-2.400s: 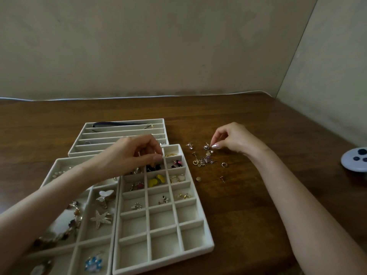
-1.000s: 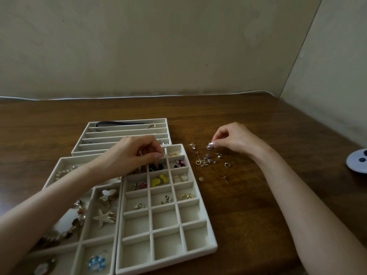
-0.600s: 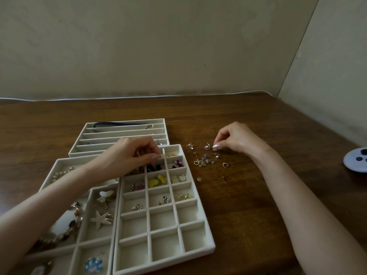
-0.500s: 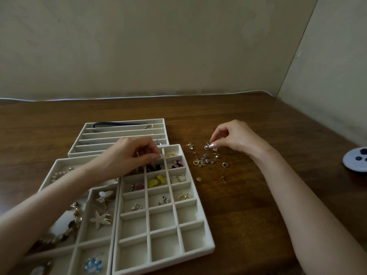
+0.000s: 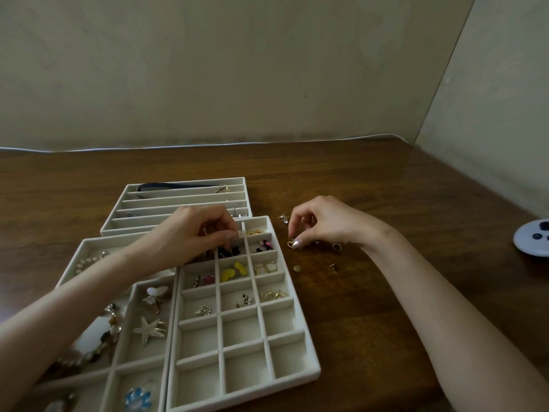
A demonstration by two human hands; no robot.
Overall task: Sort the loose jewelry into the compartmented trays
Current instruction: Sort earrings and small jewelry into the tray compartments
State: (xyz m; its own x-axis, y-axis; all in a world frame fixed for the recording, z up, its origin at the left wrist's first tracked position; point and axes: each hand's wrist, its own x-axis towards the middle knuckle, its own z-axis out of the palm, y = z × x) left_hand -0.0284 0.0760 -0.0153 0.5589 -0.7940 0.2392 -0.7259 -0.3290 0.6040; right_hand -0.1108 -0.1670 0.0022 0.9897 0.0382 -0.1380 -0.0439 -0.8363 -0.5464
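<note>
Three cream trays, two hands, one brown wooden table in a plain-walled corner.
Left hand pinches a tiny piece over the grid tray's far edge. Right hand, fingers curled, pinches a heart charm among at least five loose jewelry pieces off its far right corner.

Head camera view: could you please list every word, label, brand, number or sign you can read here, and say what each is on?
None can be read.
The trays, the loose jewelry, the table and the wall show no print.
The white round gadget at the right edge has dark buttons, but no marking on it is legible.
</note>
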